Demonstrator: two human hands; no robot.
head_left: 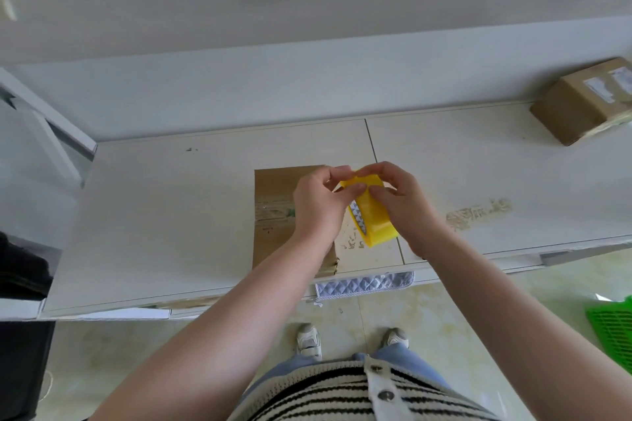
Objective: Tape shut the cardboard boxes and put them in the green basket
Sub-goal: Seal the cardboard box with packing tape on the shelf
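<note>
A yellow tape roll [374,219] is held over the white table [164,215], just right of a flat brown cardboard box [275,191] that has an old clear tape strip across its top. My left hand [319,202] pinches the roll's upper end with thumb and fingers. My right hand [400,198] grips the roll from the right, its fingers curled over the top. Both hands hover above the box's right edge. A second, taped brown box [578,102] lies at the table's far right. A corner of the green basket [612,325] shows on the floor at the right.
Tape residue [478,214] marks the table right of my hands. A quilted grey cloth [362,285] hangs under the table's front edge. Dark objects [20,270] sit at the left. My feet stand on the tiled floor below the table.
</note>
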